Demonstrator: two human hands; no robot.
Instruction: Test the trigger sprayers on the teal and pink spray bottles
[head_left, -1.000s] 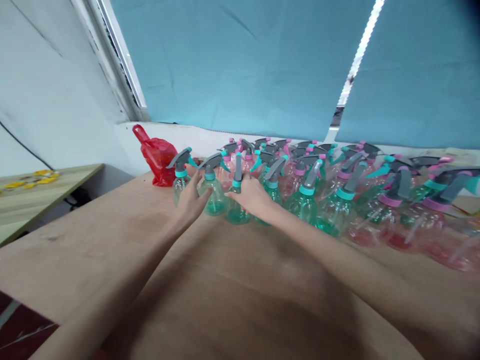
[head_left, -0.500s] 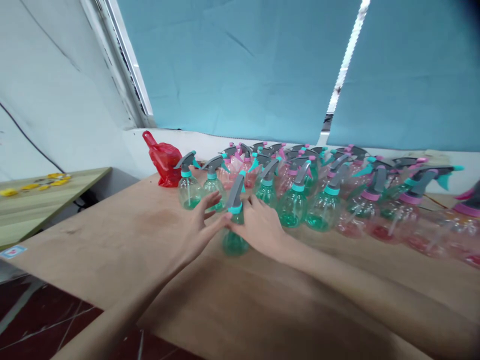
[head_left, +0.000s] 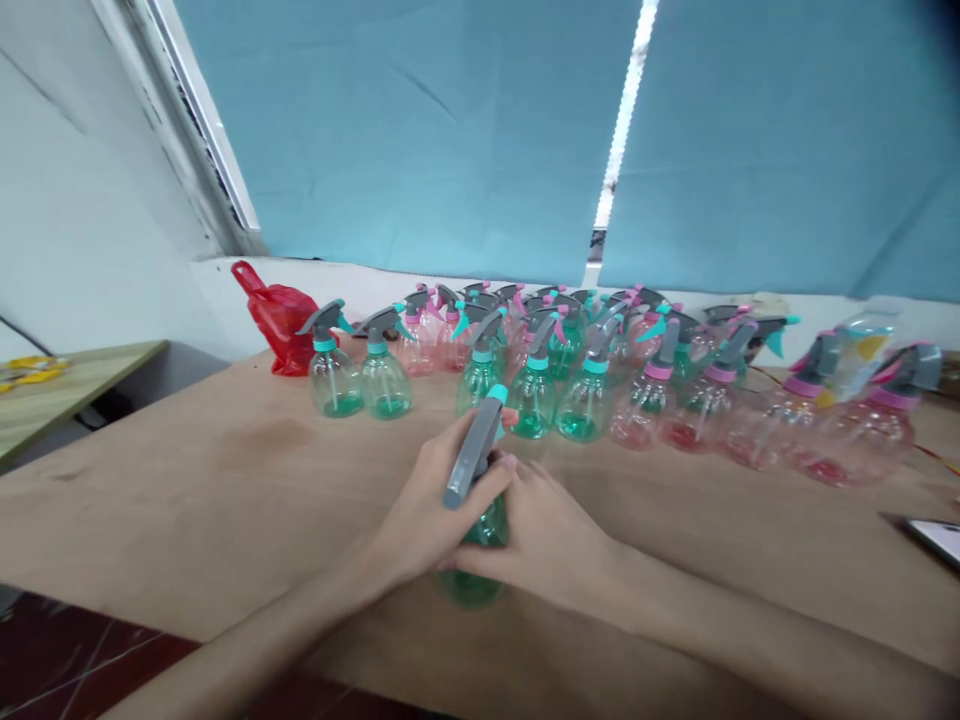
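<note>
The left hand (head_left: 426,500) has its fingers closed around the neck of a green spray bottle (head_left: 490,522), above the table's (head_left: 300,500) near part; the right hand (head_left: 559,535) grips its body. Beyond stand more bottles (head_left: 534,400), a red bag (head_left: 281,325) and a blue curtain (head_left: 420,150).

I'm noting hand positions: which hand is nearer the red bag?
Left. The left hand is to the right of the red bag and nearer the camera, at the neck of a bottle; the right hand is farther right, against the bottle's body.
</note>
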